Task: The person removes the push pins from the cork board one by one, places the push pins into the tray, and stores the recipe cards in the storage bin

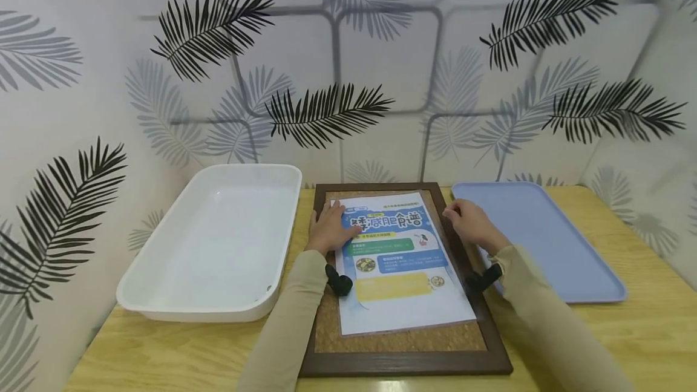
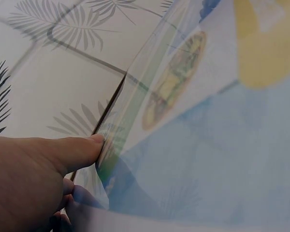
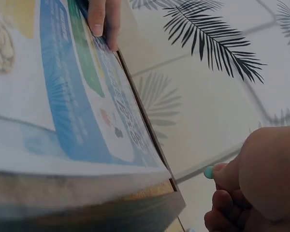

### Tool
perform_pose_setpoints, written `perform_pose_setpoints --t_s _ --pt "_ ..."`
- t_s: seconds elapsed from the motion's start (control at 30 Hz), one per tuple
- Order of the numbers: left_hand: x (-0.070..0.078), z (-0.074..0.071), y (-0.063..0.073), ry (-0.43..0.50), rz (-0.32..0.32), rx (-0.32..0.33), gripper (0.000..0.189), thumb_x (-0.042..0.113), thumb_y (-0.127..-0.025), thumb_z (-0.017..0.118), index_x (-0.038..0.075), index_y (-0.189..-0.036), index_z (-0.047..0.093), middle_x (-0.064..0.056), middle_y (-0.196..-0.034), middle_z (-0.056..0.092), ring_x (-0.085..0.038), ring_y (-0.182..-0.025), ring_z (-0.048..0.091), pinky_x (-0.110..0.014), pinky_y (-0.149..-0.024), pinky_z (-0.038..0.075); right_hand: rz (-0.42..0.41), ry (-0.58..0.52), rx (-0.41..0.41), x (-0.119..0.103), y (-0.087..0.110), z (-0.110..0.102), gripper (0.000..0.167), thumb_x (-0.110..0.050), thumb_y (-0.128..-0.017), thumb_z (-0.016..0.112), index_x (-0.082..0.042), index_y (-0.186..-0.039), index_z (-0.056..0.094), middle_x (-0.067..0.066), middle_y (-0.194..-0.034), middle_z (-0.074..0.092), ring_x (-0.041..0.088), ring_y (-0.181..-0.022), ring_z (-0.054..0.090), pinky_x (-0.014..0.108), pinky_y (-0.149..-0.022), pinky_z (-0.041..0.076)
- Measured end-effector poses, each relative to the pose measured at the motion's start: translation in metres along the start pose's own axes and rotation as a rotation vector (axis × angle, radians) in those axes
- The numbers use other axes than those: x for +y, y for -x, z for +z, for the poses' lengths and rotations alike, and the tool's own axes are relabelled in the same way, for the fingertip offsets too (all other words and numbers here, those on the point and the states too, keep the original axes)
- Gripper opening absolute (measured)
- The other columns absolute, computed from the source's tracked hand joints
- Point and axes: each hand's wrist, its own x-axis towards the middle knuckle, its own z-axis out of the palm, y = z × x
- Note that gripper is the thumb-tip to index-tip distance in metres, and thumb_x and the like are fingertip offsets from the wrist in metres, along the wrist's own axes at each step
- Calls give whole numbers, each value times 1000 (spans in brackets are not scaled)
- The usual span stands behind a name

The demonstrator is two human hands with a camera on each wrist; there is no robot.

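Note:
A laminated poster (image 1: 381,307) with Chinese lettering, colored bands and small food pictures lies on a cork board (image 1: 408,340) with a dark brown frame. My left hand (image 1: 328,228) rests on the poster's upper left part, fingers pointing away and thumb out over the sheet. Off the board's right side, close to the frame, is my right hand (image 1: 472,222). Between its thumb and curled fingers it pinches a small teal push pin (image 3: 209,172); only the pin's rounded end shows. The poster's upper right corner lies a little left of this hand.
A deep white tray (image 1: 204,313) stands left of the board. To the right lies a shallow blue tray (image 1: 550,247), partly behind my right forearm. All rest on a wooden table (image 1: 642,337) against a leaf-patterned wall (image 1: 381,65).

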Motion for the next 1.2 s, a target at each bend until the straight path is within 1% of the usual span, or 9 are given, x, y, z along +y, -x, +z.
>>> perform_pose_setpoints --t_s 0.13,0.27,0.47,0.6,0.77,0.83,1.0,1.1,1.2 --pt "-1 1 0 -9 -5 -4 74 47 -91 60 8 -149 36 -9 -160 22 -27 -150 9 -51 -120 3 41 -22 -3 13 9 -10 24 -9 -98 44 10 -100 58 19 -87 58 27 -76 54 34 -66 43" --pt "-2 0 1 -14 -1 -4 73 46 -91 60 8 -149 36 -9 -160 22 -28 -150 10 -51 -120 3 72 -47 -20 23 17 -14 27 -8 -97 43 13 -101 58 20 -88 59 24 -74 53 31 -62 42" --pt "-1 0 3 -13 1 -4 73 46 -91 60 8 -149 36 -10 -160 23 -28 -150 11 -52 -120 3 135 -83 -80 37 27 -16 24 -9 -98 41 8 -89 55 10 -75 50 17 -61 43 29 -56 36" --pt "0 1 2 -11 9 -3 73 46 -91 60 8 -149 36 -10 -160 23 -29 -150 11 -53 -120 3 180 -51 -114 45 32 -22 28 -12 -98 39 8 -88 57 10 -75 51 16 -61 43 29 -56 36" --pt "1 -1 3 -12 3 3 72 45 -92 60 8 -149 36 -9 -160 23 -29 -150 11 -52 -120 3 191 19 -125 53 36 -33 33 -12 -97 40 11 -93 62 14 -79 55 18 -65 46 28 -57 37" --pt "2 -2 3 -10 0 2 72 45 -92 61 8 -149 36 -9 -160 23 -28 -150 11 -52 -120 3 191 37 -127 56 38 -37 33 -12 -96 41 13 -93 63 19 -82 58 20 -66 49 28 -58 38" --pt "4 -1 3 -4 11 -12 72 45 -92 60 7 -148 36 -10 -160 22 -29 -150 10 -52 -120 3 211 76 -154 62 45 -42 34 -10 -96 43 18 -100 62 33 -102 62 28 -77 57 33 -65 45" --pt "3 0 1 -9 14 -8 72 46 -92 60 7 -148 36 -10 -160 23 -29 -150 10 -52 -120 3 221 81 -154 64 46 -42 34 -11 -96 42 17 -99 62 31 -99 62 28 -77 56 34 -65 45" --pt "0 0 0 -18 10 -2 72 46 -92 59 8 -149 36 -9 -160 23 -29 -150 11 -53 -120 3 201 83 -138 64 44 -41 34 -10 -94 42 16 -95 63 26 -89 62 24 -70 53 31 -60 42"
